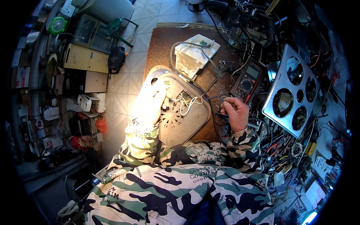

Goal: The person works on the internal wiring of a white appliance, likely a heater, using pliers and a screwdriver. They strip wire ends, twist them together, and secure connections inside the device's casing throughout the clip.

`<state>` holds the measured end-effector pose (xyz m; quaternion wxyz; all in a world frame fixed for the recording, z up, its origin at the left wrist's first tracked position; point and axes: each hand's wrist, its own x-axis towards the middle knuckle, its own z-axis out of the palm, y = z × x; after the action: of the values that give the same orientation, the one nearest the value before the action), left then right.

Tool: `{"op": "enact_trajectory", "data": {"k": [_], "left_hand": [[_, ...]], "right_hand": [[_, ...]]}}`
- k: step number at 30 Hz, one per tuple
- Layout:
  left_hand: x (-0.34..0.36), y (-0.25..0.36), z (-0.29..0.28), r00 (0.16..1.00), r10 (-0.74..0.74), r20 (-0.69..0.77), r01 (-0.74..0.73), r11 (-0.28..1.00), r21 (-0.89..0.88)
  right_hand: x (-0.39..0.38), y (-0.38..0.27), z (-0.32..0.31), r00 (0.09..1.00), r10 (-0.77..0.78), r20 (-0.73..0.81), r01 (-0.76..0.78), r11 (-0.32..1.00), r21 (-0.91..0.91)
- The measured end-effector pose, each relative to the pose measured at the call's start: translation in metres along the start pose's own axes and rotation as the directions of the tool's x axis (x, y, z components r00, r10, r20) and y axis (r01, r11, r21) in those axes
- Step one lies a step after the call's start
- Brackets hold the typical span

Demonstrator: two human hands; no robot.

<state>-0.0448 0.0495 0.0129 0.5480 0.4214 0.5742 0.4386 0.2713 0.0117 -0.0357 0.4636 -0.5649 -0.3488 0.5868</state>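
On the brown workbench lies the beige, flat, round-cornered housing (180, 129) of an appliance, with a slotted round vent and a rectangular opening. White wires (187, 105) loop out of that opening. Bright light washes out my left hand (160, 99), which rests over the housing's left part with fingers curled; what they hold, if anything, is hidden. My right hand (236, 112) is raised just off the housing's right edge, thumb and fingers pinched together. A thin dark wire (214, 98) runs from beside the white wires to its fingertips.
A white plastic box (191, 56) with a grey cord stands behind the housing. To the right lie a multimeter (247, 80), a metal panel with round holes (273, 93) and a heap of tools and cables. Cluttered shelves and a beige cabinet (80, 58) line the left side.
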Motion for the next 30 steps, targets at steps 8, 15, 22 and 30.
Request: {"op": "enact_trajectory", "data": {"k": [8, 15, 22, 30], "left_hand": [[0.017, 0.019, 0.012, 0.999, -0.009, 0.036, 0.003, 0.989, 0.15], [0.017, 0.016, 0.009, 1.0, 0.023, 0.012, -0.025, 0.992, 0.127], [0.017, 0.017, 0.007, 0.998, -0.048, 0.037, 0.041, 0.986, 0.159], [0.01, 0.02, 0.008, 0.995, -0.091, -0.032, 0.096, 0.978, 0.187]], "right_hand": [[0.012, -0.018, 0.01, 0.991, -0.117, 0.058, 0.122, 0.99, -0.078], [0.014, -0.009, 0.007, 0.955, -0.29, -0.065, 0.272, 0.94, -0.207], [0.01, 0.005, -0.002, 0.972, -0.127, -0.2, 0.1, 0.985, -0.141], [0.013, 0.02, -0.006, 0.972, -0.144, -0.187, 0.118, 0.982, -0.146]]}}
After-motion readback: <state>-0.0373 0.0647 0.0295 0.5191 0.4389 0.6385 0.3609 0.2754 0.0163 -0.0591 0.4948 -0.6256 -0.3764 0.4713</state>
